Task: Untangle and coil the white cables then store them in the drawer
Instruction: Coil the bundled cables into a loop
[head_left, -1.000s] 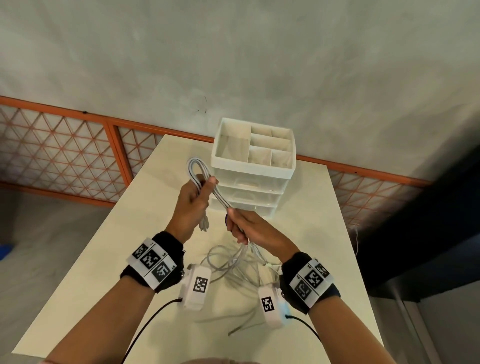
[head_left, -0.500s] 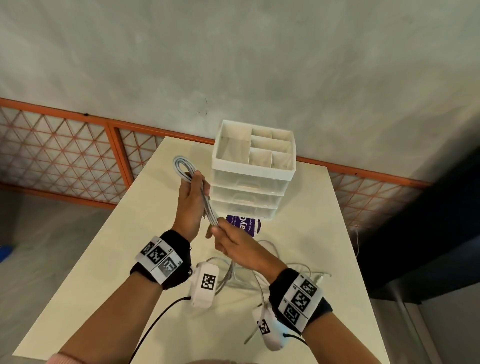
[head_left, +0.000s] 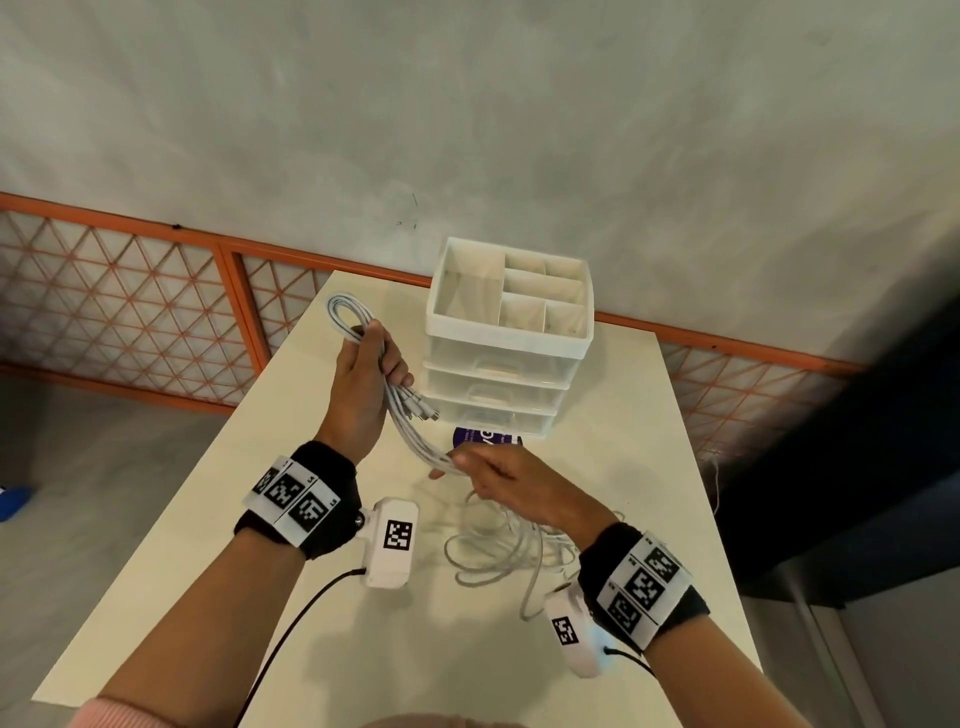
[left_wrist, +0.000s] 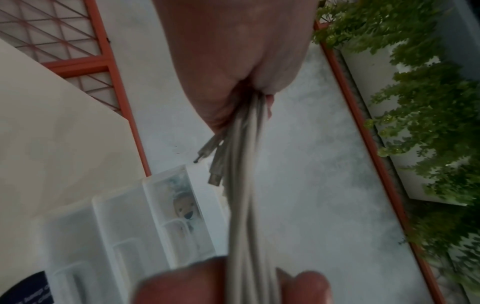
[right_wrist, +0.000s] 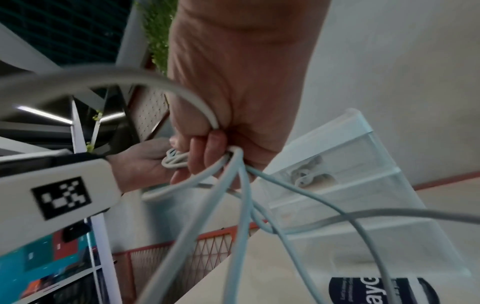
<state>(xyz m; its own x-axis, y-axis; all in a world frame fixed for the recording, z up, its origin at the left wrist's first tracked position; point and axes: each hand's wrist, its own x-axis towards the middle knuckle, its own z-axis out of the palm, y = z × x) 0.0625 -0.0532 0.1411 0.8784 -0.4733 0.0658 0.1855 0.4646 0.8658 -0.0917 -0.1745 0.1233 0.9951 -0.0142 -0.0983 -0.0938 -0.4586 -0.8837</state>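
My left hand (head_left: 366, 379) grips a folded bundle of white cables (head_left: 349, 317) above the table, loops sticking out at the top and several plug ends (head_left: 422, 409) hanging below the fist. The same strands (left_wrist: 246, 205) run down to my right hand (head_left: 493, 475), which grips them lower and nearer to me. From that fist (right_wrist: 215, 158) loose cable (right_wrist: 241, 216) trails down to a tangled heap (head_left: 511, 545) on the table. The white three-drawer unit (head_left: 498, 395) stands just beyond both hands, its drawers pushed in.
The cream table (head_left: 208, 519) has its left edge near my left arm. An open divided tray (head_left: 511, 296) tops the drawer unit. A dark purple label (head_left: 485, 436) lies in front of the unit. An orange lattice fence (head_left: 130, 301) and grey wall stand behind.
My left hand has moved left and up with the cable loops. My right hand has slid down the strands toward me, and several plug ends now hang free below the left fist.
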